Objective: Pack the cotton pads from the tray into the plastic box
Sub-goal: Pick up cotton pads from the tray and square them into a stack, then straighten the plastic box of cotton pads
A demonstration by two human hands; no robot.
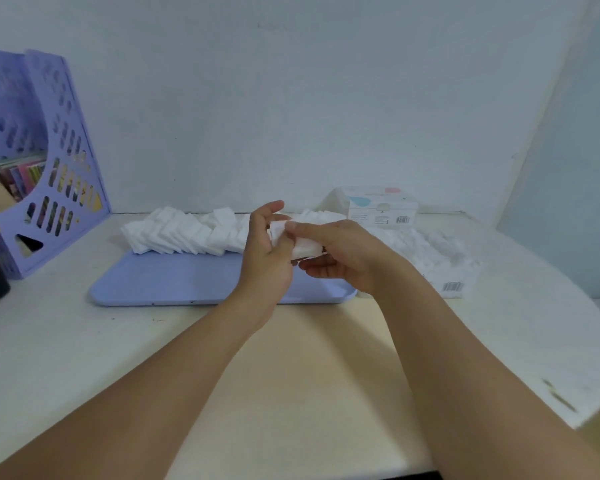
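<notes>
Over the near bench (291, 368), the left hand (267, 258) and right hand (343, 258) meet above the blue tray (174, 282), both with fingers pinching a small stack of cotton pads (302, 245). More pads (184, 233) lie along the tray's far edge. The clear plastic box (440, 261) sits just right of the tray, its lid (381, 209) behind it.

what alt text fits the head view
Both hands, left hand and right hand, hold a small stack of pads above a blue tray lined with more pads, a clear box of pads to its right.
</notes>
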